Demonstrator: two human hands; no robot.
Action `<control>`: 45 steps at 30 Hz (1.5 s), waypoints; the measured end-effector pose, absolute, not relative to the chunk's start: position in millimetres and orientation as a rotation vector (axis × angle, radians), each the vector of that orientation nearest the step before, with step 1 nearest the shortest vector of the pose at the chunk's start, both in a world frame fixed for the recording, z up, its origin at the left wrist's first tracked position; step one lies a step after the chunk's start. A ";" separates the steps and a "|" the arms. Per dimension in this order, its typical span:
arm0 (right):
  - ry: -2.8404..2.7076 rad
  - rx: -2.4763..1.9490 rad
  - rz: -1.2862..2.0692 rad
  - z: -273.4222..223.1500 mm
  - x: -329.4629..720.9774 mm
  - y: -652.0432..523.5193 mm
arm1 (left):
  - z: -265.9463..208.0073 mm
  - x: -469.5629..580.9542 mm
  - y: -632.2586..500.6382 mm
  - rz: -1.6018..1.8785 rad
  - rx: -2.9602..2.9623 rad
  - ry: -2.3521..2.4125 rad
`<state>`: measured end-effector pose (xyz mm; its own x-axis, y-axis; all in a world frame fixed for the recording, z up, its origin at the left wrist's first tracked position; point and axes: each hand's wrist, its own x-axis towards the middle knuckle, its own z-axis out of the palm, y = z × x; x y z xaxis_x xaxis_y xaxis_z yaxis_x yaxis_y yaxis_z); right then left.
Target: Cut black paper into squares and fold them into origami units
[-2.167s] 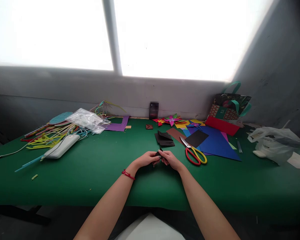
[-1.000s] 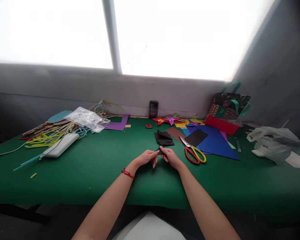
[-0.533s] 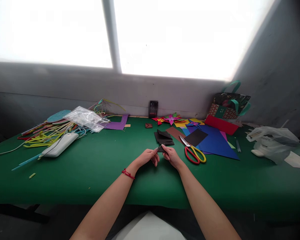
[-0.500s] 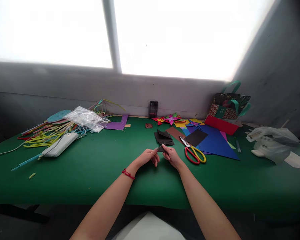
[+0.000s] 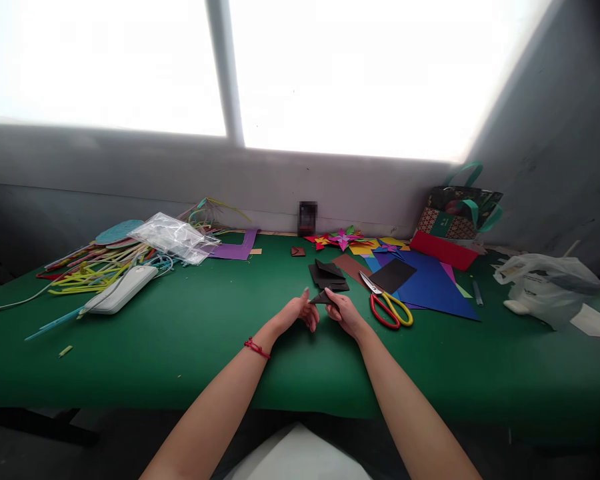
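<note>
A small piece of folded black paper (image 5: 322, 298), coming to a point on its left, is pinched between the thumb and fingers of my right hand (image 5: 345, 313). My left hand (image 5: 299, 313) is just left of that point, its thumb raised and apart from the fingers; whether a finger touches the tip I cannot tell. Beyond my hands lies a stack of folded black paper pieces (image 5: 327, 275). Scissors (image 5: 386, 303) with one red and one yellow handle rest right of my right hand, blades partly over a brown sheet (image 5: 349, 267) and near a flat black sheet (image 5: 393, 274).
Paper flowers (image 5: 344, 239), a blue sheet (image 5: 437, 287) and a red folded piece (image 5: 443, 250) lie at back right, before a patterned bag (image 5: 450, 213). A plastic bag (image 5: 547, 283) sits far right. Pipe cleaners (image 5: 93, 277) and a white power strip (image 5: 123, 290) spread leftward on the green table (image 5: 205, 353).
My left thumb has lifted off the folded black paper and the left fingers have opened. More of the paper's pointed left end shows; my right hand keeps its pinch.
</note>
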<state>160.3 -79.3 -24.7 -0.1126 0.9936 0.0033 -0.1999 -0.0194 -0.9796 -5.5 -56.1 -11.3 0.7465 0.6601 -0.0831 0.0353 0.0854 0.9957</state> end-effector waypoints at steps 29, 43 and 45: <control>-0.924 -0.953 1.257 -24.9 162.2 -76.8 | -29.3 -5.9 -39.6 0.747 1.460 0.839; -1.132 -0.993 1.302 -19.2 158.2 -84.1 | -24.1 -4.5 -43.4 0.823 1.444 0.710; -1.146 -1.023 1.256 -19.5 157.5 -84.1 | -23.2 -3.3 -45.5 0.837 1.475 0.712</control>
<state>157.5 -84.1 -19.5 -0.0294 0.9970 0.0714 -0.1621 0.0657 -0.9846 -3.3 -45.5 -23.2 0.5483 0.8316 0.0881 -0.0459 -0.0752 0.9961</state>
